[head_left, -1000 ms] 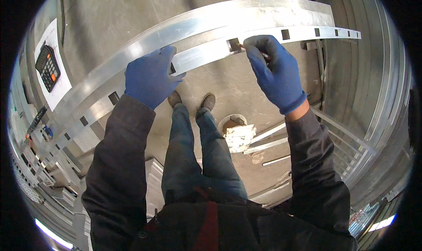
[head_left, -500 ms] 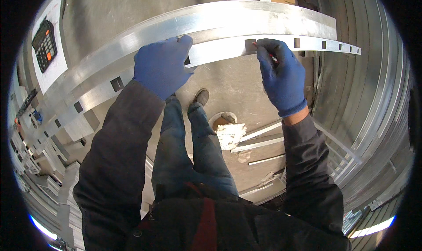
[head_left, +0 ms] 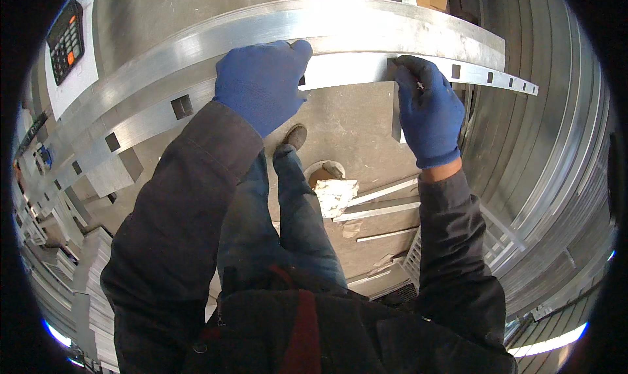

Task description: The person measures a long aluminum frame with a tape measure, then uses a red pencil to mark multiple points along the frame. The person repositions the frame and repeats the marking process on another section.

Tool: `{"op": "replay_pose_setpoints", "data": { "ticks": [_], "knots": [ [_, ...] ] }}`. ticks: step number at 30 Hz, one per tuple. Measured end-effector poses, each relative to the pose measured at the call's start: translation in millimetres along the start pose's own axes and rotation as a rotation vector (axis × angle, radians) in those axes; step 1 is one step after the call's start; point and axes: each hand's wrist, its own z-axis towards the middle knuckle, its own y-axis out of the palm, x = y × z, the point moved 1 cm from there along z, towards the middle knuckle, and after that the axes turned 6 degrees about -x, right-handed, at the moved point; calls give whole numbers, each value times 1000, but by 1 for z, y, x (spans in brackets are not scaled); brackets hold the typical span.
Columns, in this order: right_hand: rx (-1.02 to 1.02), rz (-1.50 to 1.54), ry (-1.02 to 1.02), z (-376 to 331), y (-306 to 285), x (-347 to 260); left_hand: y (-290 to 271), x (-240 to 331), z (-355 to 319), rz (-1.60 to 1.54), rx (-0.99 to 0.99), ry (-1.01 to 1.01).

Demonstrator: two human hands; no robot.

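Note:
A long silvery metal bar (head_left: 353,71) with square holes along it runs across in front of me. My left hand (head_left: 261,86), in a blue glove, is closed over this bar left of centre, with the thumb at its near edge. Farther right, my right hand (head_left: 432,115), gloved the same way, is pinched at a square hole in the bar. A small pale bit shows between its curled fingers, too little to name. Just beyond lies a wider plain metal bar (head_left: 353,24), side by side with the holed one.
A black calculator (head_left: 67,43) rests on a white paper sheet (head_left: 82,76) at the far left. Long metal profiles (head_left: 523,125) are stacked on the right. Below, a round container (head_left: 313,171) and a crumpled white thing (head_left: 335,197) stand near my feet, beside loose strips (head_left: 383,210) on the floor.
Both hands sit a little farther right, and the left also slightly farther away. A red bit that showed at my right fingertips is out of sight.

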Motion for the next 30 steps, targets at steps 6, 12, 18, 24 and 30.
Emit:
{"op": "replay_pose_setpoints", "data": {
  "ticks": [6, 12, 18, 24, 30],
  "knots": [
    [-20, -139, -22, 3, -1, -5, 3, 0, -1, 20, 7, -4],
    [-159, -176, 46, 5, -7, -10, 4, -1, -1, 4, 6, -1],
    [-272, -148, 76, 14, -13, -6, -1, 1, 1, -12, -61, -26],
    [-126, -78, 24, 9, -6, -5, -4, 3, -1, 0, -70, -36],
    [-259, -19, 86, 14, -14, 1, -2, 1, 1, -16, -76, -39]
  ]
}}
